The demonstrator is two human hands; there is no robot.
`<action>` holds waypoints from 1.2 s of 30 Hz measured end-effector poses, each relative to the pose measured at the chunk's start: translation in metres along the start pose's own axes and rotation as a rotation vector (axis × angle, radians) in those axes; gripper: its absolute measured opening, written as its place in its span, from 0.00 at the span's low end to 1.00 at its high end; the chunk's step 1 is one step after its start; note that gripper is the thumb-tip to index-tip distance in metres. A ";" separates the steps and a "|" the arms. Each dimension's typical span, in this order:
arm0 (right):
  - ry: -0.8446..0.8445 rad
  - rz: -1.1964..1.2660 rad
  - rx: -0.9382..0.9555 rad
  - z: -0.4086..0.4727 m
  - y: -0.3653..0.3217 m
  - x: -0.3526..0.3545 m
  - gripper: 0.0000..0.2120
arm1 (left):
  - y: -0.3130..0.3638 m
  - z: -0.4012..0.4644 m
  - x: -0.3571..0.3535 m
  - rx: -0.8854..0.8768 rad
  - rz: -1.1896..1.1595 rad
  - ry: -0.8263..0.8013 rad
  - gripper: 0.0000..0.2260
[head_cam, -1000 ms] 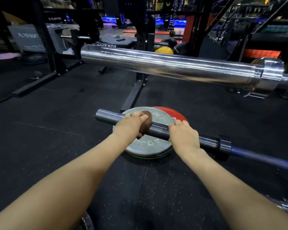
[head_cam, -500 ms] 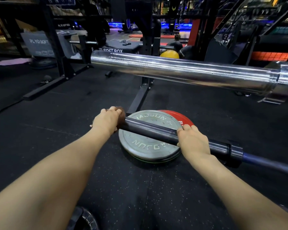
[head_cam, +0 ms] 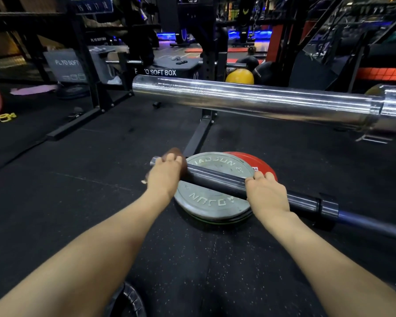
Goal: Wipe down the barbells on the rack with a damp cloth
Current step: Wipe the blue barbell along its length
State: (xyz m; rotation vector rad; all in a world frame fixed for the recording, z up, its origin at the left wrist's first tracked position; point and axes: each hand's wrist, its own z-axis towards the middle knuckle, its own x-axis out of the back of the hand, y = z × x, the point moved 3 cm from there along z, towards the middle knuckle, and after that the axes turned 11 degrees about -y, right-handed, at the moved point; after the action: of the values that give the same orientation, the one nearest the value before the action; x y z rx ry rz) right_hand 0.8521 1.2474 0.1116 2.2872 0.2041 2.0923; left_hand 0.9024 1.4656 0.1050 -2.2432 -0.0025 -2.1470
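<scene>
- The dark steel barbell sleeve (head_cam: 217, 179) lies low in front of me, running from its bare end at the left down to a thick collar (head_cam: 327, 205) at the right, where a blue-tinted shaft (head_cam: 373, 221) carries on toward the frame edge.
- My left hand (head_cam: 166, 173) sits on the sleeve just short of its left end, fingers curled over the top and wrapped round a dark brown cloth (head_cam: 175, 154) that bulges out past my fingertips against the metal.
- My right hand (head_cam: 266, 194) grips the same sleeve further right, between the cloth and the collar, fingers pressed together and hooked over the far side; my thumb is hidden, so I cannot tell where it lies.
- Directly beneath the sleeve a round grey weight plate with raised lettering (head_cam: 213, 200) lies flat on the black rubber floor (head_cam: 78, 202), stacked on thinner plates, with a red plate (head_cam: 258, 162) peeking out behind it.
- Beyond the sleeve, higher up, a fat polished chrome barbell sleeve (head_cam: 249, 99) crosses the view, ending in a chrome shoulder at the right.
- Behind that chrome sleeve stand a black rack upright (head_cam: 209, 65), a grey box printed "SOFT BOX" (head_cam: 162, 69), and a yellow ball (head_cam: 239, 77).
</scene>
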 end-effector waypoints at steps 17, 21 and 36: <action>0.007 0.009 -0.138 -0.055 0.108 -0.017 0.25 | 0.142 -0.054 -0.003 -0.336 -0.041 -0.010 0.24; -0.045 0.110 -0.062 -0.054 0.117 -0.016 0.31 | 0.158 -0.060 0.000 -0.355 -0.040 -0.045 0.25; -0.301 0.457 0.007 -0.027 0.146 -0.003 0.19 | 0.259 -0.091 0.010 -0.505 0.043 0.022 0.21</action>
State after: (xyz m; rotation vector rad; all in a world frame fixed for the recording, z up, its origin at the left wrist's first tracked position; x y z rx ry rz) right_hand 0.8357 1.1007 0.1280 2.8228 -0.3540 1.8588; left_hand 0.8191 1.2042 0.1121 -2.4210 0.6514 -2.3541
